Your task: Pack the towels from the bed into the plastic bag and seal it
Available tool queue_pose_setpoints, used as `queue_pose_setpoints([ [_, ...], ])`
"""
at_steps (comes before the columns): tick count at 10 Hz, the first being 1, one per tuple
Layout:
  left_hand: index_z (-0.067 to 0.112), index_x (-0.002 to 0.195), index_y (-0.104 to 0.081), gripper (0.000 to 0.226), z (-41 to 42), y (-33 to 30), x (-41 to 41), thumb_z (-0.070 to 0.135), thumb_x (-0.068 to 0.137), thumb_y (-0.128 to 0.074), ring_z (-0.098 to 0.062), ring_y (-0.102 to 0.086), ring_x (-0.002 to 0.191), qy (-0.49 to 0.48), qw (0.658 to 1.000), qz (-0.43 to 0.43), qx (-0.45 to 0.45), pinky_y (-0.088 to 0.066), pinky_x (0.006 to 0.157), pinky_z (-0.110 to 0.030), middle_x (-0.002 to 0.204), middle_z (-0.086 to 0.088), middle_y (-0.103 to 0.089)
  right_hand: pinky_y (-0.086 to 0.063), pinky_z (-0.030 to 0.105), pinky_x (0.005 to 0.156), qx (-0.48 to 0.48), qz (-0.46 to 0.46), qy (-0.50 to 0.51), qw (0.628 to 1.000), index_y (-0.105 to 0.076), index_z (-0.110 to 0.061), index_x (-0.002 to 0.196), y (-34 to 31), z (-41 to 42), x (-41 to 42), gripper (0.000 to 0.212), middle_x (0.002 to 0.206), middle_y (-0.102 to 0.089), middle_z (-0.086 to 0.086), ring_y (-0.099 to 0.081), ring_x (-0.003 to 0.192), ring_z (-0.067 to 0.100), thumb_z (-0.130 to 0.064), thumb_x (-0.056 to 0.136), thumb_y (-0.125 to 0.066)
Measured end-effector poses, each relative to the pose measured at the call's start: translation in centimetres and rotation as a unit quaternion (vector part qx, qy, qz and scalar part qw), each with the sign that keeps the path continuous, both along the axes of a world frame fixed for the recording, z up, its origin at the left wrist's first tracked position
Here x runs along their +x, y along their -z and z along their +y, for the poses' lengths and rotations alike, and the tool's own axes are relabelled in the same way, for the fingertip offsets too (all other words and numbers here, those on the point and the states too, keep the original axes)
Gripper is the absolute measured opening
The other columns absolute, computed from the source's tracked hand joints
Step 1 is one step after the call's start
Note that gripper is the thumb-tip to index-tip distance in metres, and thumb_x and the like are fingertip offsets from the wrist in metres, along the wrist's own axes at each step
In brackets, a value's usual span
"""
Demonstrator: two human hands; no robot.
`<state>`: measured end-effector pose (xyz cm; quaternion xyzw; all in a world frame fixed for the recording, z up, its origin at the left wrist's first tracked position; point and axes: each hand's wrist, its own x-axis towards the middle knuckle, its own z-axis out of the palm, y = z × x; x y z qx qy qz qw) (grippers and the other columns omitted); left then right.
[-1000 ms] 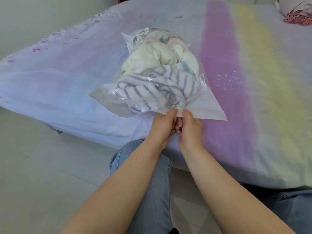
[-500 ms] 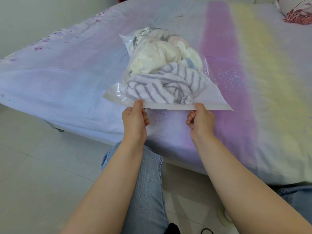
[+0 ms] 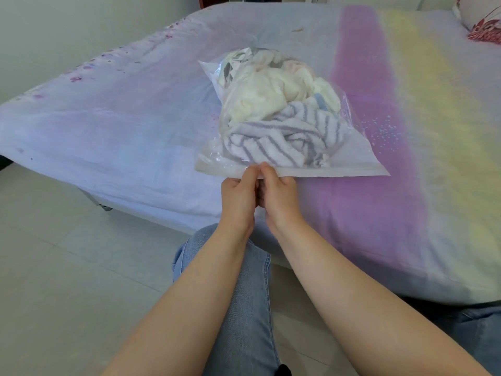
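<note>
Sealing step: left hand (image 3: 238, 195) and right hand (image 3: 279, 196) pinched the plastic bag (image 3: 352, 169) strip mid-frame with towels (image 3: 276, 131) inside; next, probably press along it.

Large bed (image 3: 135, 126) fills most of the view, its sheet in pale blue, lilac, purple and yellow bands, small purple specks near the far left edge. Pillow (image 3: 484, 25) with red leaf print at top right. Pale tiled floor (image 3: 67, 267) below. Plain light wall (image 3: 67, 31) behind
</note>
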<state>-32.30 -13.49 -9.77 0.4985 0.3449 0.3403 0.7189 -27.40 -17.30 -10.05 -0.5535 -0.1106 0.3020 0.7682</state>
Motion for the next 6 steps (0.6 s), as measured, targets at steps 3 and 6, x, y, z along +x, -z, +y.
queue_pose_setpoints([
  [3,0.016,0.054,-0.033,0.041,-0.5,-1.2,-0.2,0.011,0.092,-0.05,-0.01,-0.035,0.041,-0.101,0.981,-0.114,-0.118,-0.032,0.04,-0.018,0.047,0.004,-0.033,-0.036,0.023,0.042,0.084,0.124,0.092,0.984,-0.055,-0.008,0.062,-1.0,0.9,-0.8,0.028,0.046,-0.051,-0.001,-0.045,0.043,0.011,-0.009,0.089,-0.047],
  [6,0.018,0.061,-0.031,0.035,0.5,-1.3,-1.2,0.012,0.09,-0.05,-0.011,-0.023,0.046,-0.165,0.972,-0.108,-0.131,-0.022,0.043,-0.025,0.05,0.007,-0.027,-0.052,0.026,0.048,0.08,0.143,0.102,0.981,-0.054,-0.007,0.074,-1.2,0.6,-0.1,0.019,0.053,-0.05,0.004,-0.049,0.042,0.011,-0.011,0.092,-0.047],
])
